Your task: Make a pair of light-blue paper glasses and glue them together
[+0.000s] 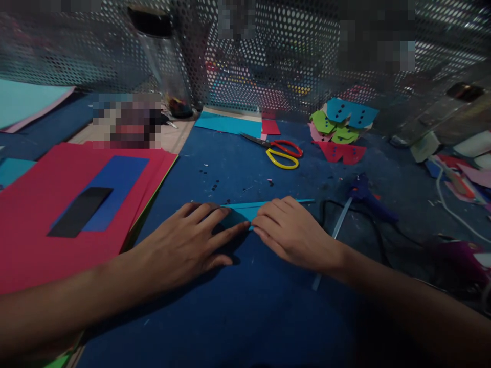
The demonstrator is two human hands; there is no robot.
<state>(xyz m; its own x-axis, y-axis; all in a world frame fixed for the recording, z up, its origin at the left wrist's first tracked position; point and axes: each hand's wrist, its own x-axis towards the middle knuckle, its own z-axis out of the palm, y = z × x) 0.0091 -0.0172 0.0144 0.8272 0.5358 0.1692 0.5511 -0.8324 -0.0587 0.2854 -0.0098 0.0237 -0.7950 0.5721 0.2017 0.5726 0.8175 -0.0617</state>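
A folded piece of light blue paper [245,210] lies on the dark blue tabletop, partly covered by both hands. My left hand [192,237] rests over its left end, fingers stretched out and thumb apart. My right hand [289,230] is closed over the right part, its fingers bent and together on the paper, with the fingertips partly hidden. A thin pointed end of the paper sticks out past the right knuckles. Beyond the hands lie scissors [270,146] with one red and one yellow handle, blades apart.
Red sheets [30,214] at left carry a blue strip [126,176] and a black strip [76,214]. A blue glue gun [370,199] with a glue stick and cable lies right. Dotted paper cutouts [341,152] and a blue sheet [230,122] sit before a perforated metal screen [291,61].
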